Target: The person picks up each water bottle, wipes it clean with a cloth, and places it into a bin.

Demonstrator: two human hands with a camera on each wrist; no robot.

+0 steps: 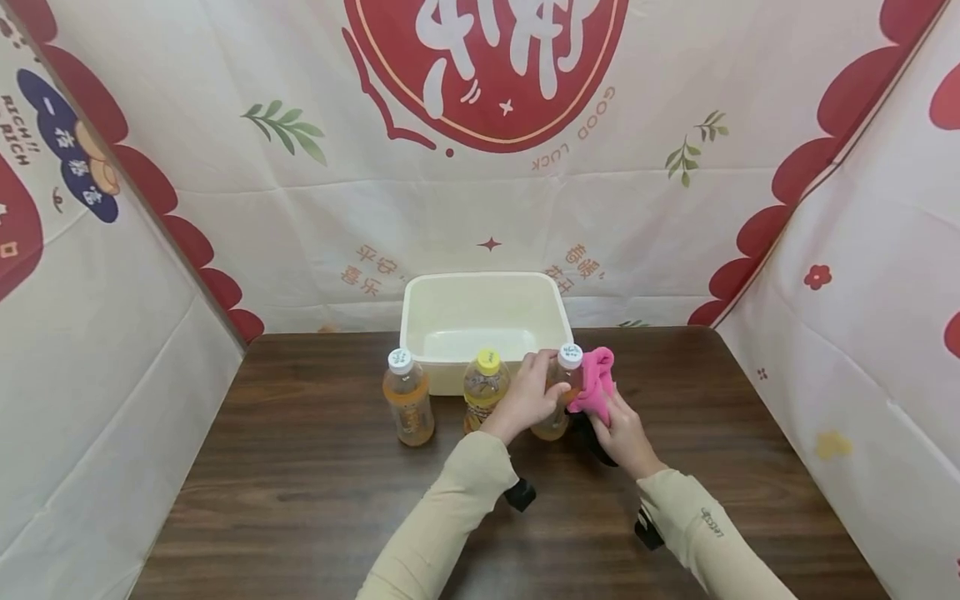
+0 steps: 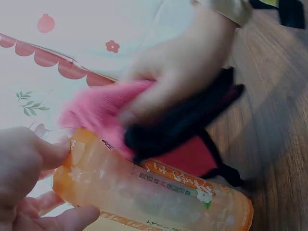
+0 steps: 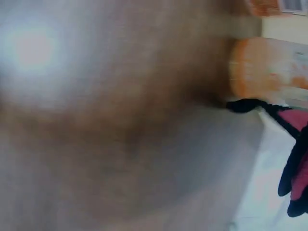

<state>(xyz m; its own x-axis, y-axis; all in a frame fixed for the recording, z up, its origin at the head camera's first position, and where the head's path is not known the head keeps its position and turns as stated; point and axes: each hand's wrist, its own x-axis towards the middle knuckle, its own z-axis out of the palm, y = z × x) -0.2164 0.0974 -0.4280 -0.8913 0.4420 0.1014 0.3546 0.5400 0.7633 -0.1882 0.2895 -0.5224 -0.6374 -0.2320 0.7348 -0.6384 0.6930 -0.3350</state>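
The right hand (image 1: 624, 435) pinches a pink-and-black cloth (image 1: 595, 382), soft and light, I judge, best taken by a bunched fold, at the right side of the rightmost bottle (image 1: 551, 429); the left hand (image 1: 527, 397) curls round that bottle, likely weighty and smooth. Leftward, the yellow-capped bottle (image 1: 483, 390) and leftmost bottle (image 1: 410, 408) partly block the cream bin (image 1: 448, 382) behind.
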